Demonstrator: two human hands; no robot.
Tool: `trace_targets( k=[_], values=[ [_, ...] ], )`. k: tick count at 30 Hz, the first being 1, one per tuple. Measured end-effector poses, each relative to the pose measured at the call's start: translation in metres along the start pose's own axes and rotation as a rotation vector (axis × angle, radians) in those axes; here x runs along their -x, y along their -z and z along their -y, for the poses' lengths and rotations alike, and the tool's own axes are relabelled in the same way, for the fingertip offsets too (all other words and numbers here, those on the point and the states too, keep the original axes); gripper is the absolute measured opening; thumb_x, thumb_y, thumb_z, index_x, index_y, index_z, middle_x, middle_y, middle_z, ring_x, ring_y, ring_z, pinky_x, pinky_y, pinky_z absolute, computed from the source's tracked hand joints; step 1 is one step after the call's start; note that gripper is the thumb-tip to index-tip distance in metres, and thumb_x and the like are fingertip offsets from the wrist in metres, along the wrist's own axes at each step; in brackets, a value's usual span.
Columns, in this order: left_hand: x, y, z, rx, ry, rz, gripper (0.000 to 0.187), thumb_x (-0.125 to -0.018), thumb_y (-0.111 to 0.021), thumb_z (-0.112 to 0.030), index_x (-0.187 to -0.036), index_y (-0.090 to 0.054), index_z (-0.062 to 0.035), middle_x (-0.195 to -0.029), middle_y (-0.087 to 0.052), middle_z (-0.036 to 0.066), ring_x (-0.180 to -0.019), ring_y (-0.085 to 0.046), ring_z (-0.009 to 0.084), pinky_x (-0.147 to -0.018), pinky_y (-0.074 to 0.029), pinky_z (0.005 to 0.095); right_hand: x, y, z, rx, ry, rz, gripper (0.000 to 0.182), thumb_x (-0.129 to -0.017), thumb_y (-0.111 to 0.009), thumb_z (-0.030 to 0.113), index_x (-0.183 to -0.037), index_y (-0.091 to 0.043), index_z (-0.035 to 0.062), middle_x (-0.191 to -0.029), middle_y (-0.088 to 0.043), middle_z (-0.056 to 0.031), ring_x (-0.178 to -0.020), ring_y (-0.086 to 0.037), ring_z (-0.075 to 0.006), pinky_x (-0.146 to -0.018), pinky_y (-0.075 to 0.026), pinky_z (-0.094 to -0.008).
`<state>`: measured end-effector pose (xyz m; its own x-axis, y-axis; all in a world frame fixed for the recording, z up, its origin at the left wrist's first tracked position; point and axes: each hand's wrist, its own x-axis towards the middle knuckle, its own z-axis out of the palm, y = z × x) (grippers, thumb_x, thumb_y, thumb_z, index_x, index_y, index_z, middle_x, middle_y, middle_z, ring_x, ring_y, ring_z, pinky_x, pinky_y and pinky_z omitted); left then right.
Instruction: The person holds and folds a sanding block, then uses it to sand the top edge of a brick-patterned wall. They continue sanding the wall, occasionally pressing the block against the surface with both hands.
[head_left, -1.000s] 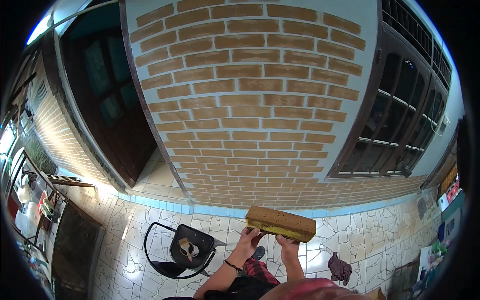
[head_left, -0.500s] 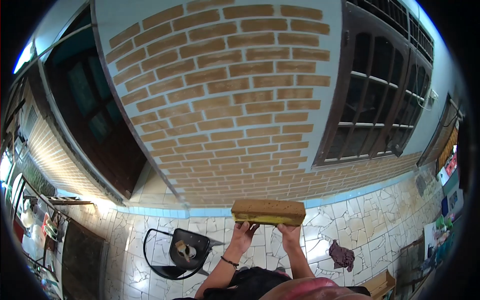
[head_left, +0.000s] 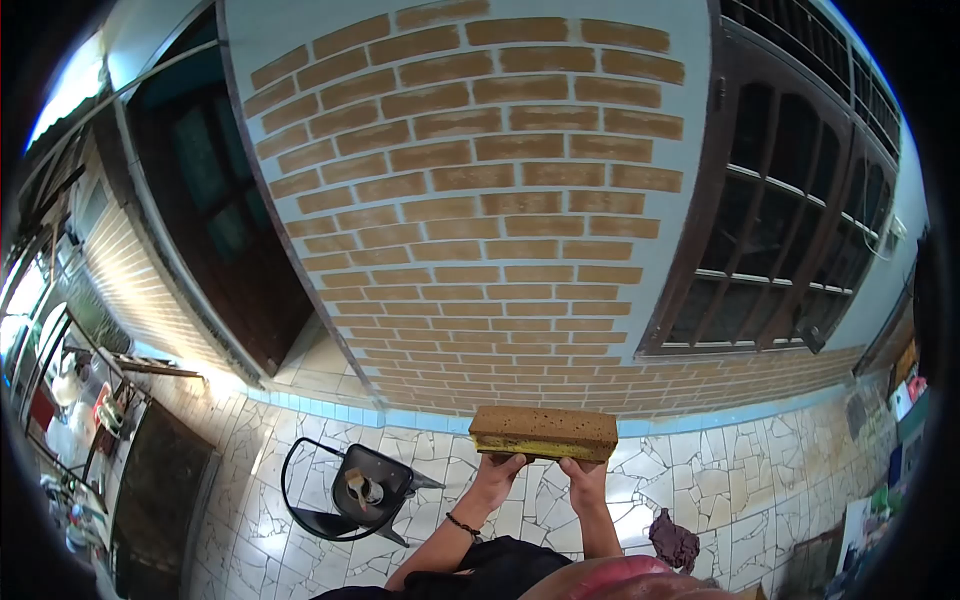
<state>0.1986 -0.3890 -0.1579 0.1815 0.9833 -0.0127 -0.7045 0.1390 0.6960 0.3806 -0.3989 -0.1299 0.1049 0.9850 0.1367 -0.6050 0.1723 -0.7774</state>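
Note:
Both hands hold a long, brick-shaped sponge block out in front of me, level, before the lower wall. Its upper face is brown and pitted with small holes, and yellow shows along the side towards me. My left hand, with a dark bracelet at the wrist, grips the near left part, thumb on the yellow side. At the right end, my right hand grips it the same way. Most fingertips are hidden beneath the block. The wall carries rows of tan brick shapes on a pale blue ground.
On the left stands a black chair with a paintbrush and a small container on its seat. A dark crumpled cloth lies on the cracked-tile floor. A doorway and a barred window flank the wall.
My view has shifted, so the wall and window sit further right and lower in the picture. The sponge block stays in both hands, a little lower and to the right in view.

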Motion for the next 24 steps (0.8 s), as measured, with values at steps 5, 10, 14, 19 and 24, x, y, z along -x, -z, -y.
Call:
trace_targets(
  k=[5, 10, 14, 19, 24],
  values=[
    [-0.001, 0.007, 0.011, -0.184, -0.12, -0.042, 0.052, -0.09, -0.077, -0.003, -0.137, -0.055, -0.0072, -0.132, -0.064, 0.004, -0.126, -0.059, 0.0212, -0.11, -0.046, 0.0402, -0.007, 0.008, 0.001, 0.039, -0.022, 0.028, 0.063, -0.077, -0.087, 0.004, -0.132, -0.055, -0.0008, -0.123, -0.066, -0.0093, -0.115, -0.064, -0.0214, -0.103, -0.049, -0.0372],
    [-0.002, 0.008, 0.017, -0.134, -0.115, -0.027, 0.055, -0.093, -0.073, -0.002, -0.142, -0.05, -0.0077, -0.139, -0.059, 0.005, -0.13, -0.055, 0.0205, -0.112, -0.044, 0.0415, -0.016, 0.012, 0.009, 0.081, -0.036, 0.086, 0.065, -0.077, -0.088, 0.006, -0.132, -0.055, -0.0009, -0.123, -0.066, -0.0094, -0.115, -0.064, -0.0215, -0.102, -0.05, -0.0367],
    [0.001, 0.01, 0.02, -0.098, -0.113, -0.043, 0.057, -0.092, -0.073, -0.001, -0.143, -0.048, -0.008, -0.14, -0.058, 0.005, -0.132, -0.054, 0.02, -0.114, -0.041, 0.0412, -0.015, 0.018, 0.006, 0.072, -0.085, 0.112, 0.064, -0.079, -0.088, 0.008, -0.133, -0.055, 0.0, -0.123, -0.066, -0.0088, -0.116, -0.064, -0.0217, -0.101, -0.05, -0.0366],
    [0.005, 0.007, 0.014, -0.075, -0.091, -0.078, 0.059, -0.091, -0.074, 0.0, -0.143, -0.048, -0.0083, -0.14, -0.058, 0.004, -0.133, -0.053, 0.0192, -0.115, -0.04, 0.0394, -0.01, 0.018, -0.003, 0.051, -0.076, 0.077, 0.065, -0.079, -0.088, 0.007, -0.134, -0.054, 0.0005, -0.124, -0.065, -0.0088, -0.116, -0.063, -0.0214, -0.101, -0.05, -0.0363],
    [0.009, -0.008, 0.007, -0.038, -0.12, -0.11, 0.052, -0.087, -0.081, -0.006, -0.133, -0.057, -0.0086, -0.128, -0.064, 0.001, -0.121, -0.058, 0.0143, -0.104, -0.045, 0.0341, -0.003, 0.009, 0.002, 0.053, -0.083, 0.045, 0.065, -0.079, -0.087, 0.006, -0.134, -0.054, 0.0013, -0.125, -0.065, -0.0086, -0.117, -0.063, -0.021, -0.102, -0.05, -0.036]
  ],
)
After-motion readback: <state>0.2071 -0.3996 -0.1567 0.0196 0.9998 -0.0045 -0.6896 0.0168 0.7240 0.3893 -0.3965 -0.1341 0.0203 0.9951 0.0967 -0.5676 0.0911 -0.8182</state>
